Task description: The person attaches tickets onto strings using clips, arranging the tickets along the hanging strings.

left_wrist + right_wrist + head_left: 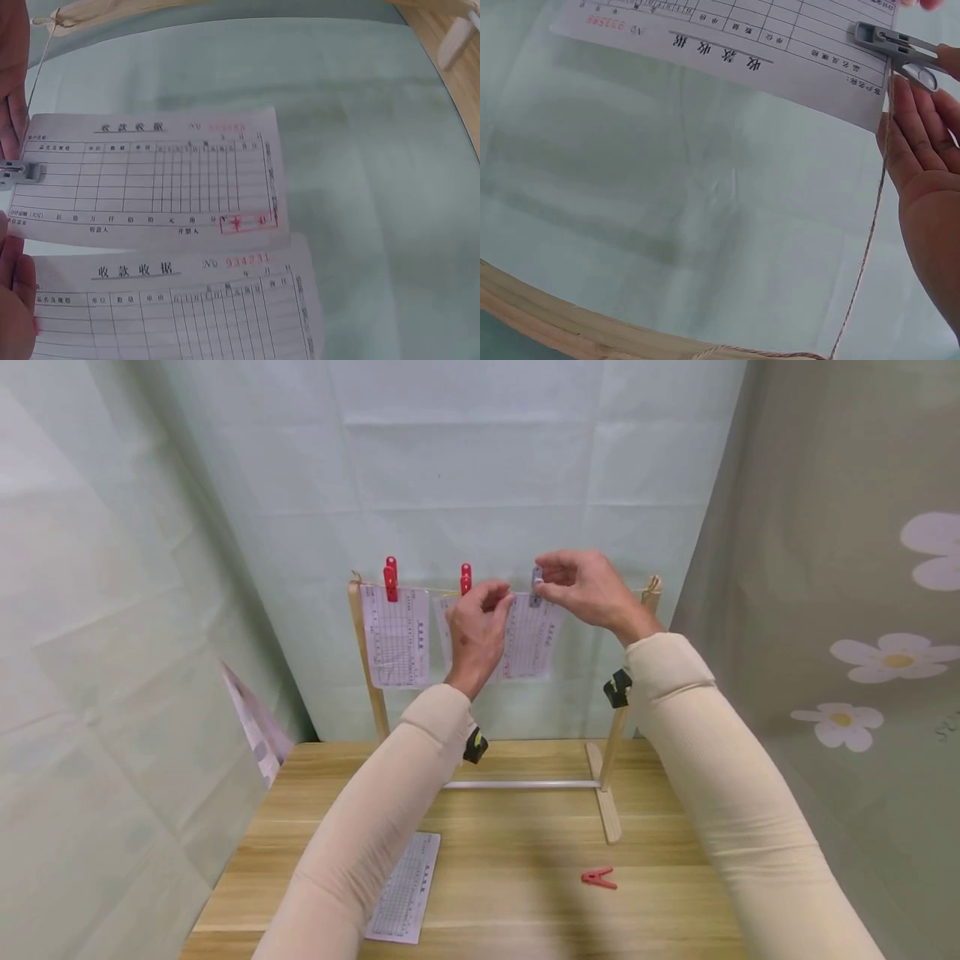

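A grey clothespin (892, 45) grips the top edge of a printed receipt slip (527, 643) on the string (870, 232). My right hand (588, 585) pinches its handles, the thumb on one side and the other fingers stretched out behind. Close by on the left, my left hand (477, 631) pinches the same slip near its upper left corner; the contact is partly hidden. Behind the left hand a second receipt slip (165, 300) hangs from a red clothespin (466, 578). Farther left hangs a third receipt slip (397, 639) under another red clothespin (391, 580).
Wooden posts (611, 752) hold the string, with a white crossbar (525, 785) low between them. A red clothespin (598, 878) lies on the wooden table (517, 902). More receipt paper (408, 889) lies partly under the left forearm. Pale curtains (480, 468) surround the table.
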Motion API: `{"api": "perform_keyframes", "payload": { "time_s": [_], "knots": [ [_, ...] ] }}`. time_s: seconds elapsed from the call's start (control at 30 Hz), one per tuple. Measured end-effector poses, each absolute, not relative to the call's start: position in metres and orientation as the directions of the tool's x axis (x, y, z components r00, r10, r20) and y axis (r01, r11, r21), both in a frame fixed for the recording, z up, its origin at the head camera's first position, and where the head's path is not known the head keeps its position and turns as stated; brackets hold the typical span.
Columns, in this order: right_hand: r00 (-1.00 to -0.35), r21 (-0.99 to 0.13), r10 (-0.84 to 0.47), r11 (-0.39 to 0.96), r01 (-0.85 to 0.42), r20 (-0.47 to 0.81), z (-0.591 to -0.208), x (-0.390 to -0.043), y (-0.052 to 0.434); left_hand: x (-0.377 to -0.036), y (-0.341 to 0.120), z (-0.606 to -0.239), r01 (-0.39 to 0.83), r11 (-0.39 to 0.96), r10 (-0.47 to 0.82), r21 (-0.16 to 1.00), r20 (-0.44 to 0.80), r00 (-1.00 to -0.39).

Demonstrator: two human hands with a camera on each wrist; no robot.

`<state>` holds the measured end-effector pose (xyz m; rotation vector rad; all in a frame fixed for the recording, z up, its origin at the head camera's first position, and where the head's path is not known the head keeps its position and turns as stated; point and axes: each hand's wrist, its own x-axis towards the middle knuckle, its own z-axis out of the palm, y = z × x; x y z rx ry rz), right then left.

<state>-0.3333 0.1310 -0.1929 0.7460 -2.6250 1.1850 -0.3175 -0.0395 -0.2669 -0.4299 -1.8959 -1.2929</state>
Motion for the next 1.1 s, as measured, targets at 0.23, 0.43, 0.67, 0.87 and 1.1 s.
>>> {"api": "perform_keyframes", "payload": {
  "time_s": [0.23, 0.43, 0.67, 0.87, 1.1],
  "knots": [
    [-0.849, -0.645, -0.379, 0.554, -0.526, 0.367, -0.194, -0.333, 0.133, -0.311, -0.048, -0.269, 0.687, 0.463, -0.085, 0.56, 0.8, -0.594],
    [-0.839, -0.645, -0.383, 0.539, -0.543, 0.386, -0.191, -0.331, 0.136, -0.303, -0.059, -0.272, 0.707, 0.447, -0.06, 0.548, 0.806, -0.588],
    [-0.807, -0.63, -0.375, 0.505, -0.59, 0.456, -0.189, -0.319, 0.15, -0.297, -0.072, -0.274, 0.73, 0.428, -0.011, 0.532, 0.811, -0.585],
    [-0.784, -0.595, -0.363, 0.513, -0.619, 0.503, -0.192, -0.31, 0.165, -0.293, -0.081, -0.275, 0.707, 0.425, 0.028, 0.565, 0.772, -0.635],
    [-0.776, -0.565, -0.391, 0.534, -0.629, 0.495, -0.208, -0.293, 0.185, -0.289, -0.099, -0.28, 0.676, 0.454, 0.085, 0.58, 0.727, -0.681]
  ]
}}
